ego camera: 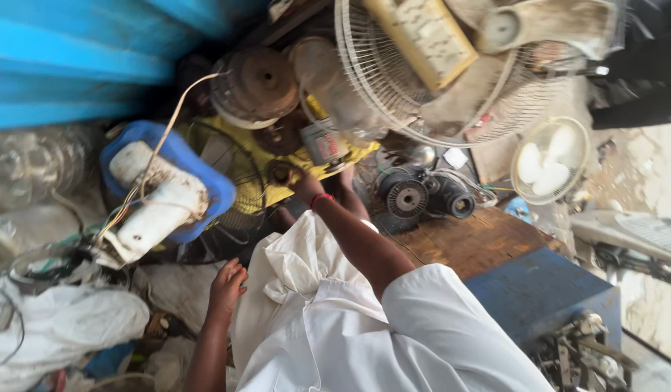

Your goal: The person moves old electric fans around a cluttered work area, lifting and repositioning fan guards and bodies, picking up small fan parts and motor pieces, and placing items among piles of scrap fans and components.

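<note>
**Clerk:** White garment [328, 327], nearest item: loose cloth and sleeve over the person's torso and right arm, filling the lower centre.

**Checker:** Right hand?

**Clerk:** Right hand [301, 180], arm stretched forward, red band at the wrist. Fingers closed around a small dark round part [281, 173], held just above the yellow fan housing [266, 163].

**Checker:** Left hand?

**Clerk:** Left hand [226, 282], low beside the garment. Fingers loosely curled, holding nothing, knuckles near the white cloth; grey rags below it.

**Checker:** Items around the right hand?

**Clerk:** Just beyond it, a rusty motor casing [257, 86] and a small grey motor [322, 143]. Further beyond, a large wire fan guard [423, 109], tilted. To its right, two black motors [423, 194] side by side at the far edge of a worn wooden table [481, 239].

**Checker:** Items to the left?

**Clerk:** White fan motor body [157, 203] with loose coloured wires, lying on a blue plastic base [205, 170]. Well right of both hands, a small white fan [550, 160].
</note>
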### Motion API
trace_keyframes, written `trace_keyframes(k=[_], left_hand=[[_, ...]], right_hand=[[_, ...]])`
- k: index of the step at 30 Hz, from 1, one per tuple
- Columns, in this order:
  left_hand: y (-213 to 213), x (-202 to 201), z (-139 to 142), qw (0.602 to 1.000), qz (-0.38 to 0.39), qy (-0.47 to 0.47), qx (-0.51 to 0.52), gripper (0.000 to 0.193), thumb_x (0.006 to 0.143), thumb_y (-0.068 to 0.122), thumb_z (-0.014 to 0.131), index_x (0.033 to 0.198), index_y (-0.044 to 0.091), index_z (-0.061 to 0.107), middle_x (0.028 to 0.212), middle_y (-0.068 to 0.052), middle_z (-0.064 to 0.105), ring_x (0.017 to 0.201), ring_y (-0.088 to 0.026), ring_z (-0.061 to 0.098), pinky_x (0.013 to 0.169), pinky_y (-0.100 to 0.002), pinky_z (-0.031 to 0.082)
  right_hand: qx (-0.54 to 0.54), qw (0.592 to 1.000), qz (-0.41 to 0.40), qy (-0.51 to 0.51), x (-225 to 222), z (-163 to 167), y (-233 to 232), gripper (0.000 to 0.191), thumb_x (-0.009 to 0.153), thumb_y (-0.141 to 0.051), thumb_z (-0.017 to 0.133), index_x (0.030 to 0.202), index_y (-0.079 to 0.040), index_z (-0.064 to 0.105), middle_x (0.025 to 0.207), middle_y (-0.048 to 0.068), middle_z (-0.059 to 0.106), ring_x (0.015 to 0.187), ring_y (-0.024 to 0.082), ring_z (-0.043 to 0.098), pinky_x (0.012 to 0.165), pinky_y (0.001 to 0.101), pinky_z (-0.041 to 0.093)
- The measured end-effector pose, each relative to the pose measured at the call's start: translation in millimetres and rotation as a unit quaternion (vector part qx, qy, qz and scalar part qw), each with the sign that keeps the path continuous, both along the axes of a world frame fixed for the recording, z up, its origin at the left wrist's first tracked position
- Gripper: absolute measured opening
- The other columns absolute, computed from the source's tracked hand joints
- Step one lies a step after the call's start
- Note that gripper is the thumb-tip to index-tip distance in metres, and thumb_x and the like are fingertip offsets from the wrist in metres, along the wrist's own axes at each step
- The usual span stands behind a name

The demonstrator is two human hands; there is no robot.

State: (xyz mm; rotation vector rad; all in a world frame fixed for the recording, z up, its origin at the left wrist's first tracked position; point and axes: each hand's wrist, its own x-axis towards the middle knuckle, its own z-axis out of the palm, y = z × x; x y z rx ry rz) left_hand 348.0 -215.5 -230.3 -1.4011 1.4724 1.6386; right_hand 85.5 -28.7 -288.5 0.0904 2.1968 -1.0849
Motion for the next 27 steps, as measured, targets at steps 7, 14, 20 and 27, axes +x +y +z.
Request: trace_keyframes(k=[7, 14, 20, 27], left_hand=[[33.8, -88.1, 20.4, 0.995, -0.062, 0.08, 0.007, 0.052, 0.099, 0.029, 0.061, 0.147, 0.011, 0.053, 0.142, -0.007, 0.063, 0.114, -0.018, 0.065, 0.088, -0.035, 0.052], [86.5, -206.0, 53.5, 0.976, -0.093, 0.193, 0.026, 0.043, 0.102, 0.027, 0.058, 0.141, 0.009, 0.058, 0.129, -0.006, 0.067, 0.104, -0.014, 0.065, 0.083, -0.03, 0.053], [135.1, -338.8, 82.9, 0.943, -0.121, 0.311, 0.02, 0.04, 0.106, 0.03, 0.056, 0.14, 0.008, 0.058, 0.116, -0.003, 0.07, 0.094, -0.011, 0.066, 0.075, -0.026, 0.053], [175.0, -459.0, 102.9, 0.875, -0.268, 0.316, -0.249, 0.049, 0.101, 0.036, 0.068, 0.137, 0.004, 0.058, 0.094, -0.008, 0.068, 0.083, -0.019, 0.067, 0.074, -0.035, 0.053]], right_hand=[[-0.245, 0.964, 0.095, 0.033, 28.0, 52.6, 105.9, 0.041, 0.095, -0.009, 0.065, 0.135, -0.005, 0.059, 0.123, 0.015, 0.074, 0.111, 0.025, 0.073, 0.097, 0.0343, 0.056], [-0.21, 0.92, -0.32, -0.078, -7.8, 112.7, 280.0, 0.028, 0.095, -0.001, 0.056, 0.118, 0.003, 0.071, 0.108, 0.015, 0.075, 0.092, 0.021, 0.074, 0.081, 0.0335, 0.061], [-0.159, 0.841, -0.499, 0.137, -76.0, 160.3, 394.9, 0.024, 0.1, -0.018, 0.062, 0.117, -0.002, 0.068, 0.099, 0.01, 0.076, 0.08, 0.017, 0.074, 0.068, 0.0287, 0.059], [-0.142, 0.856, -0.468, 0.169, -156.3, 174.8, 428.3, 0.031, 0.104, -0.029, 0.066, 0.125, -0.006, 0.062, 0.103, 0.004, 0.073, 0.077, 0.008, 0.07, 0.059, 0.0212, 0.052]])
